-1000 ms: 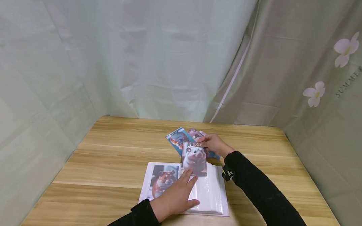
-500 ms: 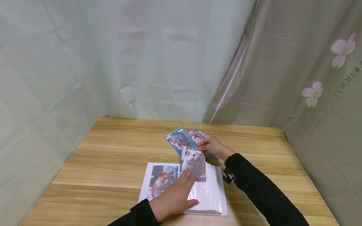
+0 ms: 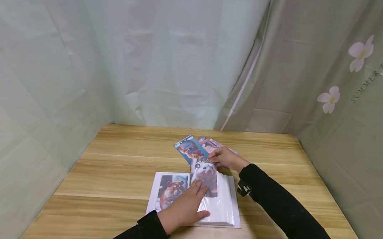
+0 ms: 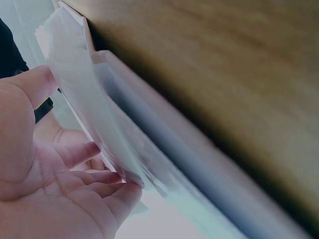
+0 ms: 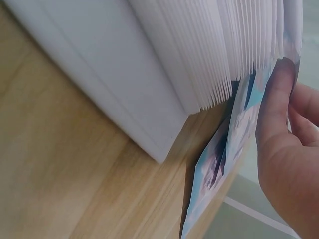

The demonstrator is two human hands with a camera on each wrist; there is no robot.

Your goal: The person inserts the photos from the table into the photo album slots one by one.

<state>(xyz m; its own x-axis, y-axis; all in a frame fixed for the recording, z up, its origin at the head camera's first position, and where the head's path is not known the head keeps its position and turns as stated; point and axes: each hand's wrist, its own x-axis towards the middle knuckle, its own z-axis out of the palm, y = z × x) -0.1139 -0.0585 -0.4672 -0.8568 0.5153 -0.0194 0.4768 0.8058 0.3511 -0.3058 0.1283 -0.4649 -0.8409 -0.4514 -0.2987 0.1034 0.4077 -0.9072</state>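
Note:
An open photo album (image 3: 221, 213) with clear sleeves lies on the wooden table. My right hand (image 3: 228, 159) pinches the top edge of a photo card (image 3: 209, 172) picturing a white hamster with a crown. The card's lower part lies over or inside the right page's sleeve; which one is hard to tell. My left hand (image 3: 185, 207) rests on the album, its extended fingers touching the card and page. In the left wrist view its fingertips (image 4: 132, 181) press the sleeve pages. A brown hamster photo (image 3: 173, 191) fills the left page, partly hidden by that hand.
Behind the album, loose cards lie overlapping: a blue one (image 3: 187, 148) on the left and pinkish ones (image 3: 208, 143) partly under my right hand. A pale curtain (image 3: 180, 79) hangs behind the table (image 3: 122, 166) and on both sides.
My right hand has moved slightly down toward the album, and the white hamster card has slid lower over the right page. My left hand has stayed almost still.

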